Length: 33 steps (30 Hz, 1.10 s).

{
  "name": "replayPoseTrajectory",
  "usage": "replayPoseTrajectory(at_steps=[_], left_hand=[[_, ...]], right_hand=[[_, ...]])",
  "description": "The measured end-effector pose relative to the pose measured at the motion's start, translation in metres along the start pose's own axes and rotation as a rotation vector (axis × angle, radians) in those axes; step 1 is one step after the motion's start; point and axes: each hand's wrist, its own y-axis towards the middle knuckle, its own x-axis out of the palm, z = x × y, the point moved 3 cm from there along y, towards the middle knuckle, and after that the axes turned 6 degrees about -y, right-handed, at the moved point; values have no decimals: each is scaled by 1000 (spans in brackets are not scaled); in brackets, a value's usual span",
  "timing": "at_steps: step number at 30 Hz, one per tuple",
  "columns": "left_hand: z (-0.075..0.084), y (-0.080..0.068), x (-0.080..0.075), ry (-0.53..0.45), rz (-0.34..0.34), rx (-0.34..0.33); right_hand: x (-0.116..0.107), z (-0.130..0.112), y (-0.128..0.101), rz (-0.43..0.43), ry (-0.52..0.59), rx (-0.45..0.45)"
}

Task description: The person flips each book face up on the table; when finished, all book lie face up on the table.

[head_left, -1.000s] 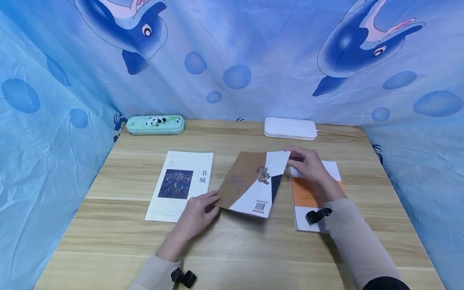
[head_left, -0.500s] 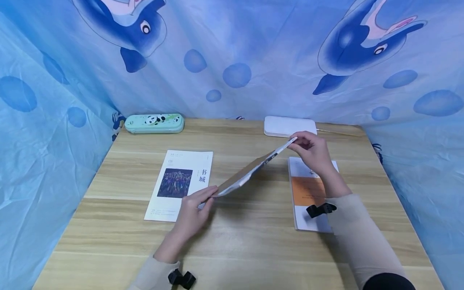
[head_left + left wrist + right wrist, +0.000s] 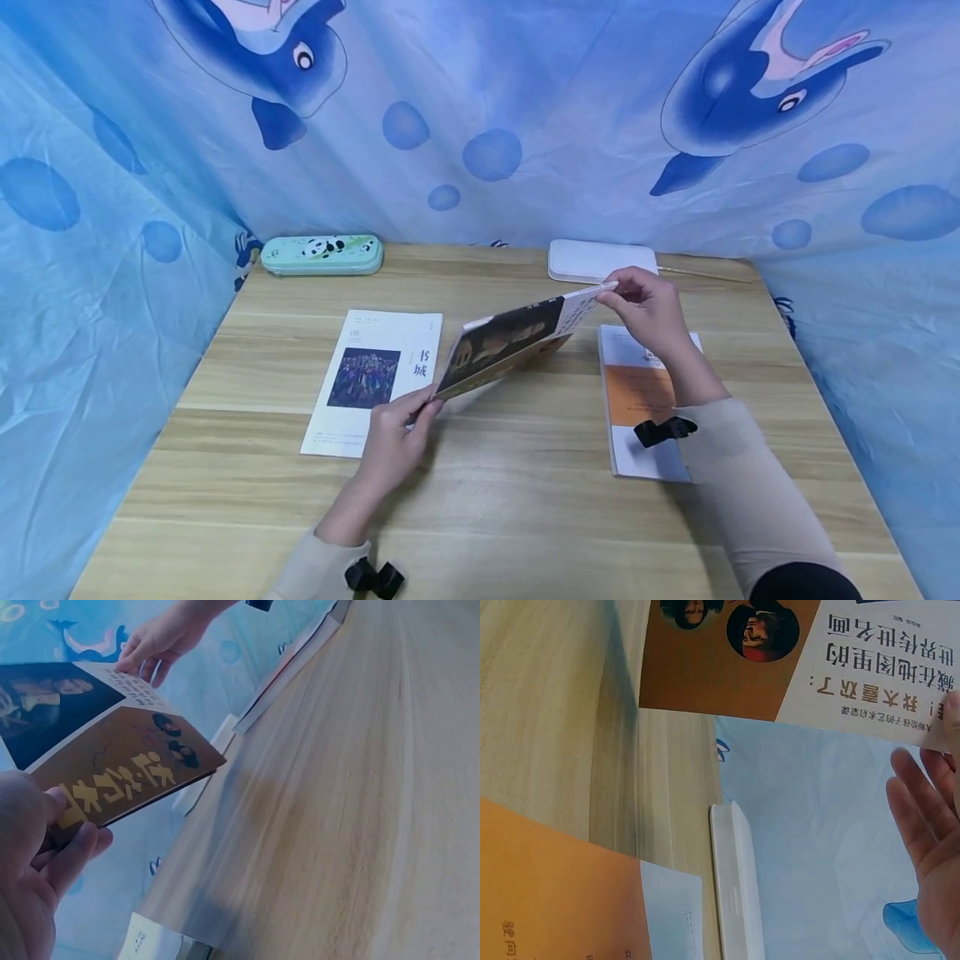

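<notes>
A thin brown-covered book (image 3: 510,340) hangs tilted above the middle of the wooden table (image 3: 480,508), held between both hands. My left hand (image 3: 397,429) pinches its near lower corner, and in the left wrist view the thumb and fingers (image 3: 71,851) clamp the brown cover with yellow characters (image 3: 120,784). My right hand (image 3: 645,308) pinches the far upper corner. From the right wrist view the book's underside (image 3: 795,652) shows brown and white with printed text, the fingers (image 3: 930,825) below it.
A white magazine (image 3: 375,379) lies left of the lifted book. An orange and white book (image 3: 645,400) lies under my right forearm. A green panda pencil case (image 3: 321,255) and a white flat box (image 3: 600,260) sit at the back edge. Blue dolphin cloth surrounds the table.
The book was lifted off the table by both hands and turned over. It went from flat, through edge-on, to tilted with its dark pictured side facing me.
</notes>
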Motion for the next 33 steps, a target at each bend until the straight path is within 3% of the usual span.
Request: replayPoseTrajectory(at_steps=[8, 10, 15, 33], left_hand=[[4, -1, 2, -85, -65, -135], [3, -1, 2, -90, -78, -157], [1, -3, 1, -60, -70, -177], [-9, -15, 6, -15, -126, -457]], right_hand=[[5, -2, 0, -46, 63, 78], [10, 8, -1, -52, 69, 102], [24, 37, -1, -83, 67, 149], [71, 63, -8, -214, 57, 423]])
